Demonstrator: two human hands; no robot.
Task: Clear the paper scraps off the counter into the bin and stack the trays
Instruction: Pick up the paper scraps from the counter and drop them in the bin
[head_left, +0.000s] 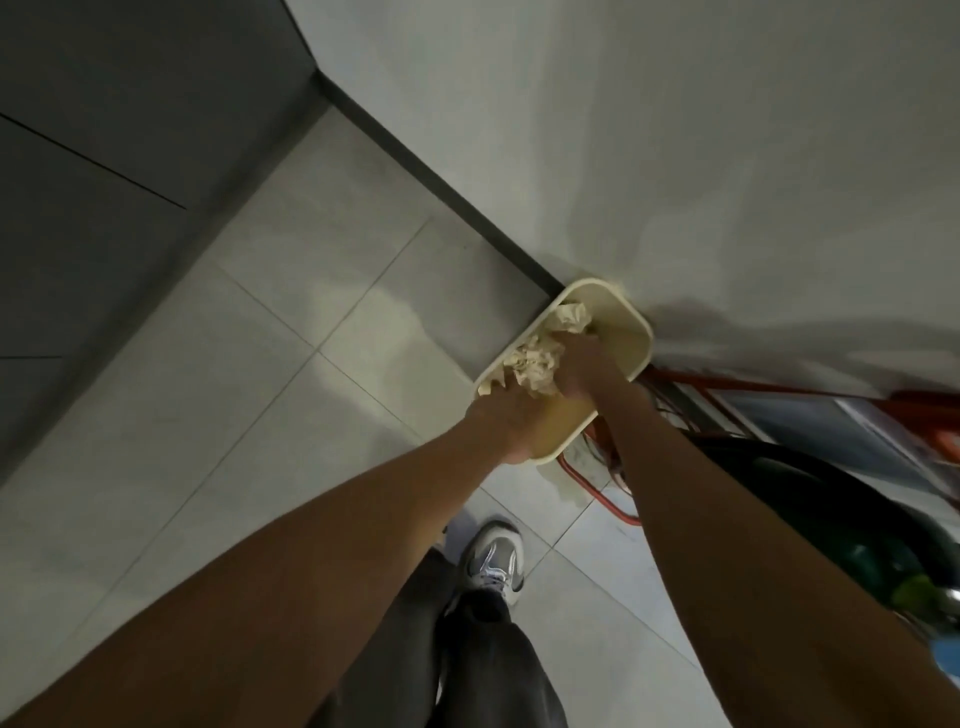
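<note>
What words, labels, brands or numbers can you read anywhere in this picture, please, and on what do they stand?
None can be read.
The cream bin, the paper scraps and the grey shoe show no print.
The dark green object at the right edge is too blurred to tell.

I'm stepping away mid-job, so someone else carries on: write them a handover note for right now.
Left hand and right hand: both on the crumpled paper scraps inside the cream bin, which stands on the floor by the wall; gripping or pressing, unclear.
Done: these scraps are in the bin.
Left: let go, check the counter, stack the trays; neither is in view.
</note>
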